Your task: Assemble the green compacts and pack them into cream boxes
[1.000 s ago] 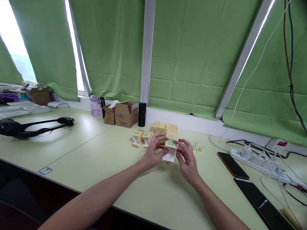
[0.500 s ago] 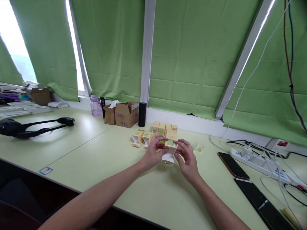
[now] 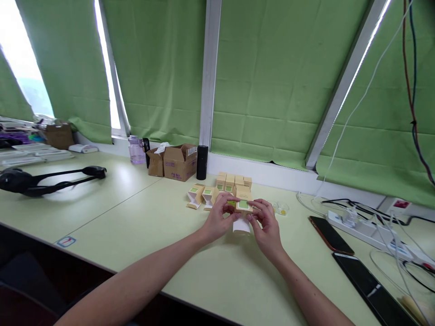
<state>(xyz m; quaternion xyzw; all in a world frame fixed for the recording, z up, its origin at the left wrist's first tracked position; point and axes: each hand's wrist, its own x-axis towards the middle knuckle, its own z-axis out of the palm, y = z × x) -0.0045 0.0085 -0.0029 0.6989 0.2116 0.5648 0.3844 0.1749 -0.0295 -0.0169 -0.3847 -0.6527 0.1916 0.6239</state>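
A small tan cardboard box with a green panel is between my two hands over the table. Its white-lined flap hangs open toward me. My left hand grips the box's left side, thumb below the green panel. On the right side, the fingers and thumb of my right hand pinch the box. Just left of it lie two similar boxes with open flaps, one box farther out and another box nearer my left hand. Several matching boxes stand behind. Small clear cups with yellow spots sit beyond my right hand.
Behind to the left are a brown carton, a black bottle and a purple bottle. A black headset-like device lies far left. On the right are two phones, a power strip and loose cables.
My right hand has come in against the box, its fingers now gripping the side. The box's front has tipped, showing more of the green panel and less of the inside.
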